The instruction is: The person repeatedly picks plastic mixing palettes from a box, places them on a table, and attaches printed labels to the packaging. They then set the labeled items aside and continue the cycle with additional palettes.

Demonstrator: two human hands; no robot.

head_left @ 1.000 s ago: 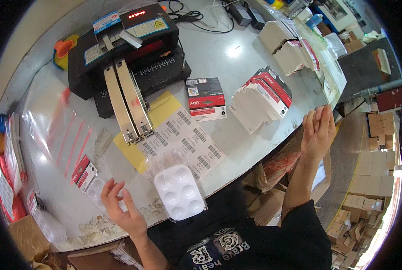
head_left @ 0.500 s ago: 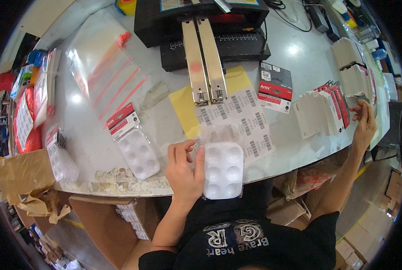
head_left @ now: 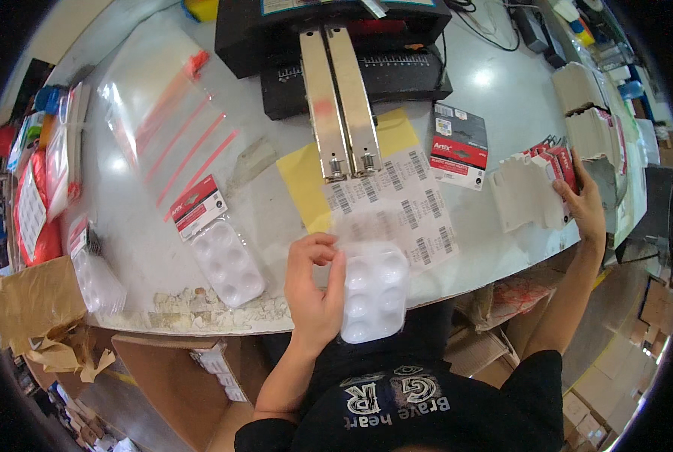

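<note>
At the table's front edge, my left hand (head_left: 314, 290) is closed on the left side of a white paint palette (head_left: 374, 294) with round wells, in a clear bag. The palette overhangs the edge. My right hand (head_left: 584, 202) reaches far right, its thumb and fingers around the near right end of a row of folded header cards (head_left: 529, 192) with red faces. Left of my left hand lies a bagged palette (head_left: 227, 264) with a red and black header card (head_left: 198, 205). A loose header card (head_left: 459, 147) lies flat behind the row.
A black bag sealer (head_left: 336, 45) with two metal arms stands at the back over a barcode label sheet (head_left: 404, 203) and yellow paper (head_left: 299, 188). Clear bags (head_left: 163, 120) lie at left, near more packed palettes (head_left: 95, 275). Further card stacks (head_left: 581, 90) stand far right; a cardboard box (head_left: 171, 377) is below the edge.
My right hand has moved left from beyond the row of cards onto its right end. My left hand still holds the palette, which has shifted slightly. The view has tilted a little.
</note>
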